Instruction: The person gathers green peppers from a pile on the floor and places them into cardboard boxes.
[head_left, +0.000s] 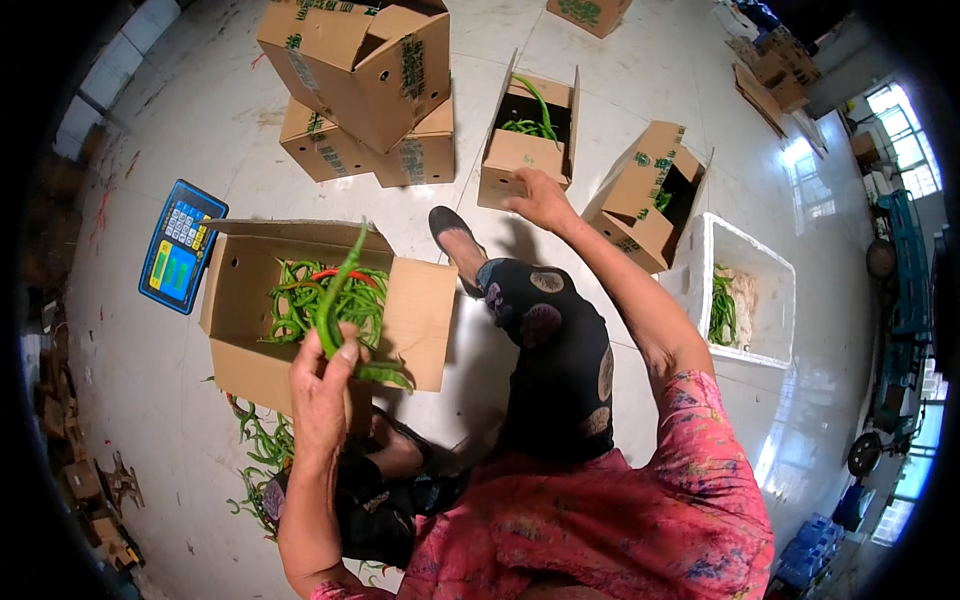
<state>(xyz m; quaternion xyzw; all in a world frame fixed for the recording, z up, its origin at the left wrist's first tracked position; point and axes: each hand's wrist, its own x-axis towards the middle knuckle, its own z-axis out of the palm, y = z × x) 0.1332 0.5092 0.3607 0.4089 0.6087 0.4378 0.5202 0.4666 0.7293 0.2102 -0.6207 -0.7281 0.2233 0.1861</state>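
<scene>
My left hand (322, 382) holds a long green chili pepper (341, 289) upright above an open cardboard box (251, 360). Another green pepper lies crosswise at the same hand, by the box's edge. Inside the box is a heap of green chilies (300, 296) with a few red ones. My right hand (538, 199) reaches over the near end of a narrow open cardboard box (499, 180), fingers apart and slightly curled, with nothing seen in them. Green peppers (529, 129) lie in that box, one long pepper leaning up along its inside.
A digital scale display (180, 247) is left of the chili box. Stacked cartons (367, 97) stand ahead. To the right are a flapped carton (645, 202) and a white foam box (784, 300) holding green peppers. Loose peppers (262, 442) lie on the floor at lower left.
</scene>
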